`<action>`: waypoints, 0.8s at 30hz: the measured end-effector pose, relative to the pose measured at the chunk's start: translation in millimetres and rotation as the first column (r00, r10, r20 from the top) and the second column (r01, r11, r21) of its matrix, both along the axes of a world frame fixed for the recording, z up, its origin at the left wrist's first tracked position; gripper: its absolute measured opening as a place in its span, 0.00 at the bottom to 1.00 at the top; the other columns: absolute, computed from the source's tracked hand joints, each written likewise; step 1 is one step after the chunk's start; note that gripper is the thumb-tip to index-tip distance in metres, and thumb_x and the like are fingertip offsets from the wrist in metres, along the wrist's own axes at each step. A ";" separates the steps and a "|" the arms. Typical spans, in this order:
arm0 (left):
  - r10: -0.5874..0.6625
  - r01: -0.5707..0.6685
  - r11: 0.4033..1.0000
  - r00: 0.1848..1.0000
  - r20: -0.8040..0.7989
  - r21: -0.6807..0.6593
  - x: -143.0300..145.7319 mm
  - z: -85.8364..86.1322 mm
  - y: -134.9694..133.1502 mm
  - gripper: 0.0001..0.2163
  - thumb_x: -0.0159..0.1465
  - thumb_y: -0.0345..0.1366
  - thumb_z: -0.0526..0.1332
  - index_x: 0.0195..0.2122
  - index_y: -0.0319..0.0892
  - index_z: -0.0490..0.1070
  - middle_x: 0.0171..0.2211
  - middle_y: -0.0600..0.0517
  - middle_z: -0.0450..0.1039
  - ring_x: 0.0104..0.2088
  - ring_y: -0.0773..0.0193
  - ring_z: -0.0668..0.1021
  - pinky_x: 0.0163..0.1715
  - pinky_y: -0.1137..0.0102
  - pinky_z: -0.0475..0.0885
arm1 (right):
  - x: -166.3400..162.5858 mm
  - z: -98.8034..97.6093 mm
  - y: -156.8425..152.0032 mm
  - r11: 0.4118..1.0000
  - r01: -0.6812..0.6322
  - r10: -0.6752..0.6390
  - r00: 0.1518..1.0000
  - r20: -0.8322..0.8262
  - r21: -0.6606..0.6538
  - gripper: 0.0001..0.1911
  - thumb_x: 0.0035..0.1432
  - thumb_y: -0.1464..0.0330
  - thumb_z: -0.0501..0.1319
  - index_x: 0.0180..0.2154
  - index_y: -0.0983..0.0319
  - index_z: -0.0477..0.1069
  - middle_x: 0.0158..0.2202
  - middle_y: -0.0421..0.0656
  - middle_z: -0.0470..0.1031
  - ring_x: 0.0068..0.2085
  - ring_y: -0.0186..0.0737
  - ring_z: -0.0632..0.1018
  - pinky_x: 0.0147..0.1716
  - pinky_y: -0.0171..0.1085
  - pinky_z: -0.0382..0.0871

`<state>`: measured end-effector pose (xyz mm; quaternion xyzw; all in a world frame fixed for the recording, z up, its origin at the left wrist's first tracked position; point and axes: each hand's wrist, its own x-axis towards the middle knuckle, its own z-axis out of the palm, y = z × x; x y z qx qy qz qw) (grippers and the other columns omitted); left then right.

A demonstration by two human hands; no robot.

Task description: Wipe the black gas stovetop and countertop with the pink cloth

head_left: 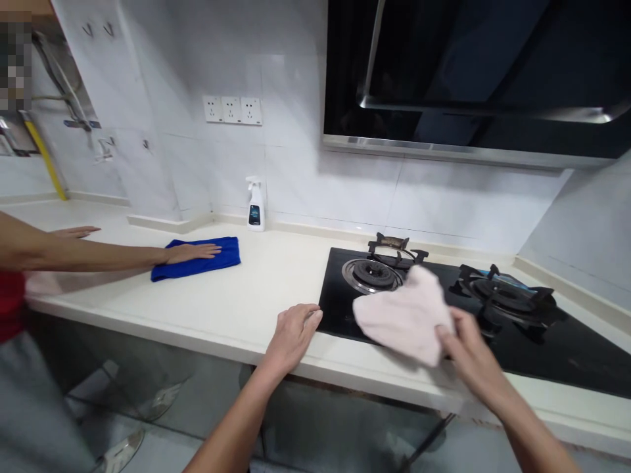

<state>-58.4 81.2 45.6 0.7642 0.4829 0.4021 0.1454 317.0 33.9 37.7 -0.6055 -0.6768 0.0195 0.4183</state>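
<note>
Fingers of the right hand (468, 343), at lower right of the frame, pinch closed on the edge of a soft, pale pink cloth (401, 318), while the left hand (293, 332), at lower centre, rests loosely curved on the smooth white counter (276, 269), holding nothing visible. This limp cloth hangs at the front of the glossy black hob (338, 309), contact unclear, so the step in hand seems to be handling it there, and a next move would call for firm pinch beside the round burner (372, 272). Farther, at centre left, a co-worker's hand (192, 253) lies flat on a blue cloth (227, 253).
</note>
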 end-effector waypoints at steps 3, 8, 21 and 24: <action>0.005 -0.005 1.000 1.000 -0.002 0.001 0.4 -1.1 -0.1 0.17 0.75 0.46 0.50 0.51 0.46 0.75 0.50 0.48 0.79 0.53 0.54 0.78 0.57 0.58 0.67 | -23.2 -12.5 3.3 0.995 -0.069 0.072 0.996 0.043 -0.075 0.25 0.70 0.50 0.48 0.57 0.57 0.67 0.56 0.50 0.72 0.56 0.51 0.74 0.58 0.51 0.69; 0.021 -0.020 0.999 0.999 -0.039 0.034 1.8 -6.0 0.9 0.17 0.75 0.47 0.51 0.52 0.47 0.75 0.53 0.49 0.78 0.55 0.53 0.77 0.59 0.55 0.66 | -22.7 -1.5 -5.4 0.993 -0.002 -0.001 1.000 0.028 0.117 0.24 0.70 0.51 0.52 0.58 0.57 0.66 0.60 0.52 0.67 0.60 0.52 0.70 0.60 0.52 0.66; 0.024 -0.019 0.998 0.997 -0.079 0.059 1.1 -4.9 -1.6 0.16 0.74 0.48 0.52 0.51 0.47 0.75 0.52 0.48 0.78 0.55 0.53 0.77 0.58 0.55 0.68 | -49.3 -10.0 17.3 0.960 -0.163 0.253 0.854 0.455 -0.229 0.53 0.52 0.49 0.71 0.73 0.49 0.50 0.74 0.48 0.45 0.71 0.62 0.54 0.65 0.58 0.57; 0.019 -0.013 0.998 0.995 -0.098 0.066 1.7 -4.4 -2.5 0.15 0.74 0.46 0.53 0.51 0.47 0.74 0.53 0.48 0.77 0.56 0.52 0.76 0.59 0.54 0.67 | -48.8 -9.0 16.7 0.960 -0.145 0.240 0.863 0.444 -0.237 0.54 0.51 0.52 0.72 0.73 0.50 0.49 0.74 0.48 0.45 0.71 0.60 0.54 0.64 0.57 0.58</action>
